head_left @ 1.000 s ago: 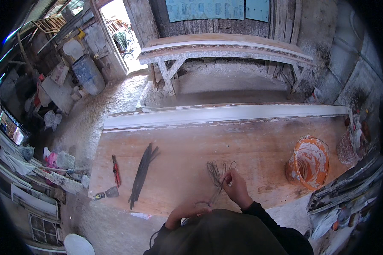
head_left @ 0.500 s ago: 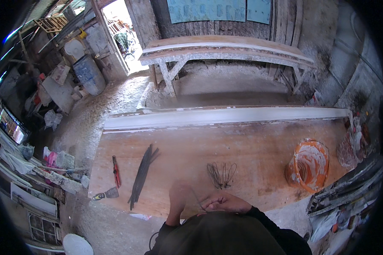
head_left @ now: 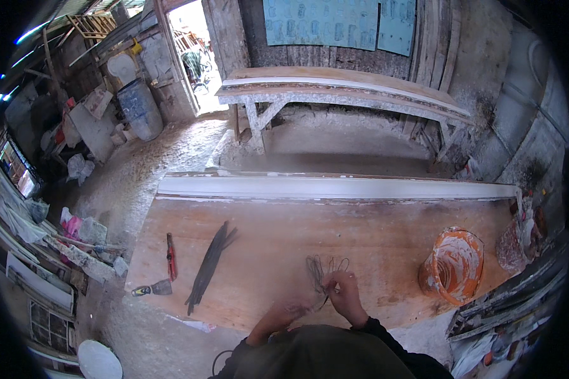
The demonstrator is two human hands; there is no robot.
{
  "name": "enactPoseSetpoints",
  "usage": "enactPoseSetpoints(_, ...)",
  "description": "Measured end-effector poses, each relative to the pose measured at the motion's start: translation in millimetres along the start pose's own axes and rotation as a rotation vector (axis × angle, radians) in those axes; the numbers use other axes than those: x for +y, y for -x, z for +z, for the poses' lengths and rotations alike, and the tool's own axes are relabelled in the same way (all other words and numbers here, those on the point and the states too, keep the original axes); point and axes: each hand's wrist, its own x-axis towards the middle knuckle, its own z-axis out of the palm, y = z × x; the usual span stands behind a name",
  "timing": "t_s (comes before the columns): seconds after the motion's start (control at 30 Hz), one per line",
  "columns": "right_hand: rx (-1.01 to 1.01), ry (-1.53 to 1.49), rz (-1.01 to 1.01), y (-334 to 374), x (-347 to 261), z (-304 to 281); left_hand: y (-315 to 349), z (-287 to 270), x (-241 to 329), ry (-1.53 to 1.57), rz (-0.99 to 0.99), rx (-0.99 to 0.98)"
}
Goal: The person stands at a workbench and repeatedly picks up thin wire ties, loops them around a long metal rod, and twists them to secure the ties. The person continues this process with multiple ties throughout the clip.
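Both hands are down at the near edge of the desk (head_left: pixel 373 234), right in front of the person. The right hand (head_left: pixel 342 292) is pinched closed on a bunch of thin wire loops (head_left: pixel 322 268) that fan out just beyond its fingers, lying on the wood. The left hand (head_left: pixel 283 314) sits just beside it, fingers curled; can't tell if it's actually gripping the wire. Well off to the left of the hands there's a bundle of dark rods (head_left: pixel 210 265), then a red-handled tool (head_left: pixel 170 256) and a scraper (head_left: pixel 153 289). Far to the right sits an orange bucket (head_left: pixel 452 265).
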Motion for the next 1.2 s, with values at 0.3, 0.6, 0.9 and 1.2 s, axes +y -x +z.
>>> enactPoseSetpoints(0.3,-0.039,-0.267,0.127,-0.8,1.5,-15.2,3.0,-29.0,-11.0,-0.107,0.009,0.389)
enactPoseSetpoints(0.6,-0.817,-0.598,0.133,-3.1,-49.0,-20.3,-5.8,-30.1,-39.4,0.072,-0.015,0.716)
enactPoseSetpoints(0.9,-0.644,-0.565,0.177,-1.3,-28.2,-26.9,-8.8,-6.7,-29.2,-0.218,-0.113,0.609)
enactPoseSetpoints(1.2,-0.246,0.084,0.276,-15.6,-19.7,-21.4,1.0,5.2,-14.4,0.221,-0.026,-0.262)
